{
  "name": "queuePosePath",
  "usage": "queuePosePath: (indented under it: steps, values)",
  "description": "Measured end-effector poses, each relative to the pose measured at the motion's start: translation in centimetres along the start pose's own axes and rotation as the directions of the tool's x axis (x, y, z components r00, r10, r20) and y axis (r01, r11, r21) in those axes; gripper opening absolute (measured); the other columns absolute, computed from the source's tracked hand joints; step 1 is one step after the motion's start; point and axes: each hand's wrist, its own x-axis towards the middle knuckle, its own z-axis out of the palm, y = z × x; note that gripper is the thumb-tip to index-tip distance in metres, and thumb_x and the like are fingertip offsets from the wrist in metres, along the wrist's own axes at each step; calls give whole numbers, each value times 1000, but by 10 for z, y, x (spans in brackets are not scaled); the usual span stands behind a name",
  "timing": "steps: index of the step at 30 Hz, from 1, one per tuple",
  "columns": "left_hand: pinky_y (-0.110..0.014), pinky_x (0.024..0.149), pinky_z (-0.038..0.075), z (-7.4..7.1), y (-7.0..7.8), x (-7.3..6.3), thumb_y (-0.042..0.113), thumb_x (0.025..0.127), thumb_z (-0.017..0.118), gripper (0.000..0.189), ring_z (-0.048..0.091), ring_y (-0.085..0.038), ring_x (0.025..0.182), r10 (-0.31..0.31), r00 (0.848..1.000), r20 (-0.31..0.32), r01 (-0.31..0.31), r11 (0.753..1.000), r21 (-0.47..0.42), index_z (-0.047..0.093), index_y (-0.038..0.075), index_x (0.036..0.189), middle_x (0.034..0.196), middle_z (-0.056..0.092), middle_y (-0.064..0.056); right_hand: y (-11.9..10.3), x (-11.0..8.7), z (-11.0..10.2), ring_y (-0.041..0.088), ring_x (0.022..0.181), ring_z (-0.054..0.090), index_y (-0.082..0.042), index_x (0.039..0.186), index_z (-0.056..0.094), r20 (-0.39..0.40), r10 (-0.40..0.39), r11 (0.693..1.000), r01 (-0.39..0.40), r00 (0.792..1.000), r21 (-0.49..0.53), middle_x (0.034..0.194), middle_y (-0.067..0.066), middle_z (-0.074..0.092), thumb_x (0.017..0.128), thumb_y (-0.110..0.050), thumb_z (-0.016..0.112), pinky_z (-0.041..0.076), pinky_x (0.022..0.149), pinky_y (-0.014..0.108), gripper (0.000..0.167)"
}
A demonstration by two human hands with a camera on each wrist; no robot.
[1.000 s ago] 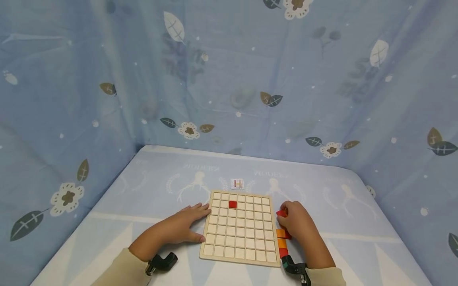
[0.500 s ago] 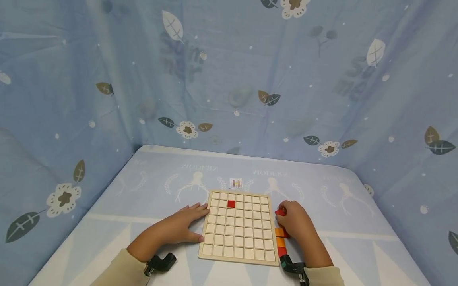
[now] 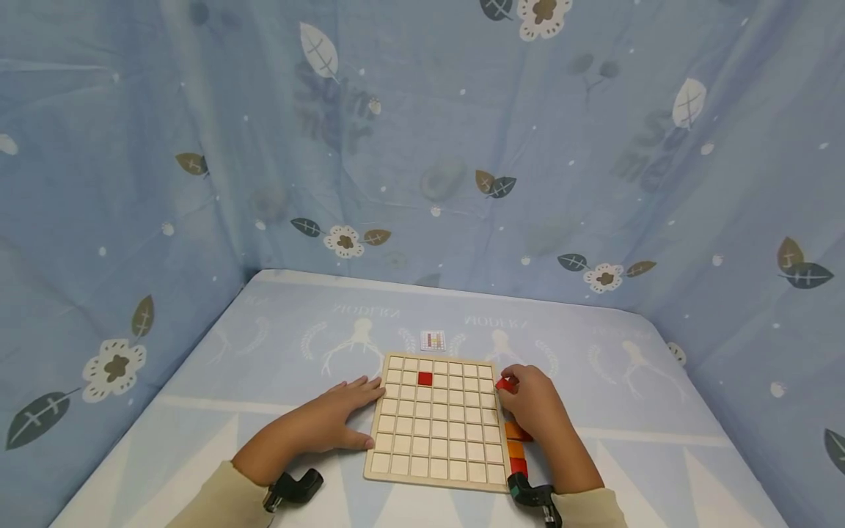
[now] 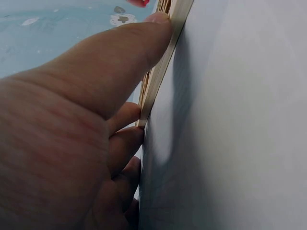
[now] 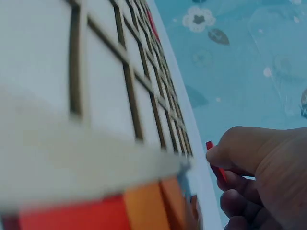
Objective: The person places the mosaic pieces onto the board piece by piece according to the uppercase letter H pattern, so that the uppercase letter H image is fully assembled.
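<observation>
A wooden grid board point(image 3: 436, 484) lies on the table, divided into square cells. One red tile point(image 3: 425, 378) sits in a cell of its second row from the back. My left hand point(image 3: 330, 418) rests at the board's left edge with fingers spread, thumb and fingertips touching the rim. At the board's right edge my right hand point(image 3: 536, 400) pinches another red tile point(image 5: 217, 163) between thumb and fingers, as the right wrist view shows. Its other fingers are curled beneath.
Along the board's right side lie several loose orange tiles point(image 3: 516, 449) and red tiles point(image 3: 518, 466). A small printed card point(image 3: 433, 341) with a coloured grid lies behind the board. Patterned blue cloth point(image 3: 422, 147) surrounds the table point(image 3: 660, 469) at the back and sides.
My right hand has moved left and slightly back with the red tile, from beside the loose tiles to the board's right edge. My left hand stays at the board.
</observation>
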Motion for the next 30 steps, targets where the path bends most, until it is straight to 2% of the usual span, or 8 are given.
queuePosePath:
  steps: [6,8,14,19,25,30]
  values:
    - [-59,131,11,-2,0,-3,50,87,83,94,19,-34,162,-4,1000,0,4,1000,9,40,16,163,173,29,-3,-25,2,7,21,89,59,-6,127,71,38,-59,993,54,998,109,115,7,65,95,-15,74,55,69,33,34]
    - [-60,131,11,-3,0,-4,50,87,83,94,19,-34,162,-3,1000,-1,3,1000,8,40,16,163,173,29,-3,-34,3,12,20,88,58,-7,128,71,57,-93,988,85,994,130,117,7,65,96,-13,73,53,69,32,33]
    - [-61,130,11,-4,4,-4,49,88,82,93,19,-37,161,16,1000,1,-16,1000,0,40,13,163,173,29,-6,-59,5,26,19,90,58,-11,123,74,98,-203,974,190,974,128,115,4,65,95,-13,71,53,76,34,28]
    - [-61,130,13,-3,4,-3,50,88,82,93,20,-36,161,5,1000,3,-5,1000,16,41,14,162,172,29,-5,-76,4,39,19,91,59,-14,122,75,133,-261,960,243,956,141,113,3,65,97,-16,72,55,79,35,26]
    - [-60,130,13,-1,0,0,51,88,82,92,20,-35,161,4,1000,5,-4,1000,15,41,15,163,172,30,-4,-87,2,51,18,97,63,-13,121,76,155,-289,953,267,945,145,111,2,65,98,-16,73,58,82,35,24]
    - [-59,131,13,0,-3,2,52,87,82,92,19,-33,162,-9,1000,4,8,1000,20,40,18,163,173,29,-1,-91,3,56,15,90,58,-13,119,77,157,-318,947,304,935,107,109,2,67,97,-14,72,54,77,33,22]
